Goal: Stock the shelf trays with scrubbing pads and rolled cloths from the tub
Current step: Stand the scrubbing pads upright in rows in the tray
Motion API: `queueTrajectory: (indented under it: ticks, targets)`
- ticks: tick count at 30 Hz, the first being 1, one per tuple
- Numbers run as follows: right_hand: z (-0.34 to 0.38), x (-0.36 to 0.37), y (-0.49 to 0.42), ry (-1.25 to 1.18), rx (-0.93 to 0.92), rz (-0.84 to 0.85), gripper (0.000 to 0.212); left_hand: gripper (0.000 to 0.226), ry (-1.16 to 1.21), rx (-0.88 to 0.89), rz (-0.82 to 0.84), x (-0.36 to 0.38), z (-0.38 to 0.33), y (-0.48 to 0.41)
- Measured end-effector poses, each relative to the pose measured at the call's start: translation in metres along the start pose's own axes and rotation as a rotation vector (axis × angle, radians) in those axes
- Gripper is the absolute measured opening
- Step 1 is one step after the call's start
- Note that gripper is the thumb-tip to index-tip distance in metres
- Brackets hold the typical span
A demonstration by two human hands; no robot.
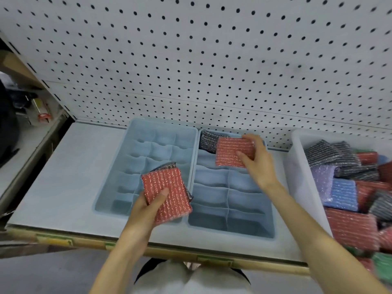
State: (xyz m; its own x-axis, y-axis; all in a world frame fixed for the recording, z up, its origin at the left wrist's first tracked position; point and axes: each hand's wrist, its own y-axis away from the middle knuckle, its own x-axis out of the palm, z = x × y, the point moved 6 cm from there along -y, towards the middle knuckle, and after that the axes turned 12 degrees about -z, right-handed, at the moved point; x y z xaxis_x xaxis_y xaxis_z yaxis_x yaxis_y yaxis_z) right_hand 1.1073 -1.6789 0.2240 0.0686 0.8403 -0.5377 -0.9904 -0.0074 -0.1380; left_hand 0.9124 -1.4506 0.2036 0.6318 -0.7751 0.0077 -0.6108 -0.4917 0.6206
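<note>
While our left hand (146,209) grips a red pad (169,187), thumb curled across its face, over the left tray (131,149), our right hand (258,162) pinches a second red pad (230,150); just left of those fingers (251,139), a dark pad (206,141) sits in a far cell of the right tray (229,211).

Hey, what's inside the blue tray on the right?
A dark striped pad sits in its far left compartment. The right hand holds a red pad above the far cells, hiding what lies beneath. Nearer cells show nothing.
</note>
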Motion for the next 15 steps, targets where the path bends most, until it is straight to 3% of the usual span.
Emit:
queueTrajectory:
  ticks: [2, 7, 12, 15]
  targets:
    - [0.004, 0.009, -0.012, 0.074, -0.096, -0.024, 0.024, 0.049, 0.001, -0.008, -0.019, -0.004, 0.001, -0.001]
    - [0.006, 0.04, -0.028, 0.136, -0.207, -0.017, 0.014, 0.067, -0.03, -0.024, -0.052, -0.009, 0.001, -0.001]
    - [0.001, 0.048, -0.027, 0.293, -0.284, -0.037, 0.014, 0.065, -0.057, -0.032, -0.062, -0.01, 0.004, 0.002]
    - [0.003, 0.047, -0.026, 0.42, -0.43, -0.046, 0.025, 0.062, -0.071, -0.034, -0.056, -0.009, 0.006, 0.006]
